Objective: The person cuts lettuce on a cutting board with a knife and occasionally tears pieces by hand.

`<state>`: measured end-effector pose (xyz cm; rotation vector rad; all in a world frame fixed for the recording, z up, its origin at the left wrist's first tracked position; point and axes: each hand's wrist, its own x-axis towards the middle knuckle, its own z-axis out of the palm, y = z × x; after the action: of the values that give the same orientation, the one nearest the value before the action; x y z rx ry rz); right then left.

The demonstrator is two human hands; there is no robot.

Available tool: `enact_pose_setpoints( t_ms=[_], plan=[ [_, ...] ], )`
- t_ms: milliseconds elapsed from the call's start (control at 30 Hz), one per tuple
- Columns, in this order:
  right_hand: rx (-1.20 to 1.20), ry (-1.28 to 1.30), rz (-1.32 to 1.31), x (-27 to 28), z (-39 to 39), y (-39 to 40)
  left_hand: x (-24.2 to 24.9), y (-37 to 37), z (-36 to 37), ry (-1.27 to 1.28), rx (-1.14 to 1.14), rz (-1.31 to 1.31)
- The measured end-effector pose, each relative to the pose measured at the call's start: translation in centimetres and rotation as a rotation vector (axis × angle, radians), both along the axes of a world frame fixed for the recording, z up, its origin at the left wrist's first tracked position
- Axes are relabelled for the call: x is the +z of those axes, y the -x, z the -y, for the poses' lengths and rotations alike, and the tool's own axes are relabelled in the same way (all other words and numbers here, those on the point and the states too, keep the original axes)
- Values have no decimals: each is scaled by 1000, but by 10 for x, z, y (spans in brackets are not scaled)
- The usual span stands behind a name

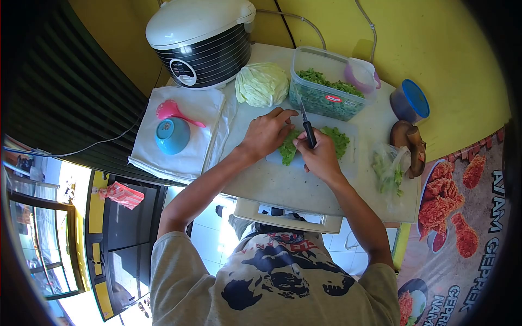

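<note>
While the knife is pinched in the right hand, leafy greens are seen on the cutting board; the left hand's grip can't be told, but is best kept curled, clear of the knife.

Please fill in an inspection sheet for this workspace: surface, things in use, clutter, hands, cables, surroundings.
Surface: white table, with a pale cutting board toward its front edge.
Things in use: knife, blade pointing away from the person; lettuce on the board; clear container of chopped greens behind it.
Clutter: cabbage and rice cooker, rear left; upturned blue bowl and pink ladle on white sheets, left; blue-lidded tub and bag of greens, right.
Hands: right hand grips the knife's handle; left hand curled by the lettuce, contact unclear.
Cables: black cable and grey cable along the wall.
Surroundings: yellow wall behind; fried-chicken banner, right.
</note>
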<state>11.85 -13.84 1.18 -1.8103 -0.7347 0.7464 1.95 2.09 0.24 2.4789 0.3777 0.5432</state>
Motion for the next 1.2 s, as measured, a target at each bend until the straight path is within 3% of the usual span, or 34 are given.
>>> enact_pose_setpoints(
  t_ms=[33,133,300,367,400,500,600,900,1000,1200],
  plan=[
    [-11,-6,-17,0,1,1,3,1,1,26,27,-28],
    [-44,-35,-34,7,7,5,-4,8,8,-278,89,191],
    [-81,-6,47,18,36,9,-8,36,35,-329,-50,186],
    [-7,-79,377,-1,51,-3,-6,40,47,-401,-99,193],
    [33,-117,542,-1,53,-3,-9,40,49,-397,-133,137],
    [67,-54,435,11,69,4,-12,39,55,-389,-122,69],
    [107,-121,614,2,81,2,-17,43,49,-368,-187,-34],
    [214,197,775,6,97,5,-10,49,40,-323,-245,-71],
    [185,241,718,9,94,6,-10,50,42,-269,-209,-75],
    [157,96,833,-6,98,12,-17,50,43,-361,-170,-119]
  ],
)
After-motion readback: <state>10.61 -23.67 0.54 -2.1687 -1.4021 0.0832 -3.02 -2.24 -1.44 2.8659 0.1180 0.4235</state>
